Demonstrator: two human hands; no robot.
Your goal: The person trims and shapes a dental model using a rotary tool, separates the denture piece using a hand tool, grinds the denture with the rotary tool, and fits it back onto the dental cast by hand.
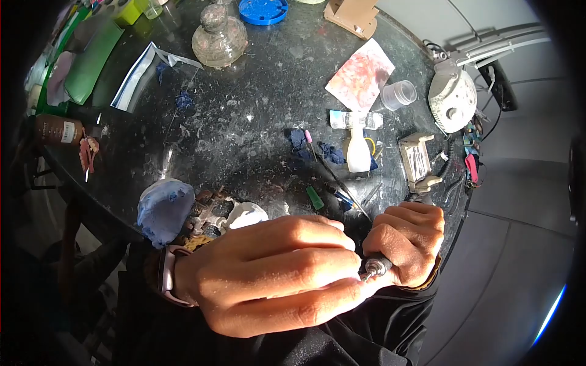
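My right hand (410, 241) is wrapped round a dark rotary handpiece (377, 265), whose thin metal bit points toward the fingertips of my left hand. Coming in from the left with a watch on its wrist, my left hand (281, 274) has its fingers bent and pressed together. What those fingers hold, if anything, is hidden behind them. Just beyond my left hand lie a white plaster piece (246, 215), a metal articulator (209, 213) and a bluish plaster cast (165, 210).
On the dark table (244, 140) are a glass burner (220, 43), a blue lid (263, 11), a stained paper (361, 73), a clear cup (398, 95), a white brush-like piece (358, 149), thin tools, a brown bottle (58, 130) and a white control unit (452, 100).
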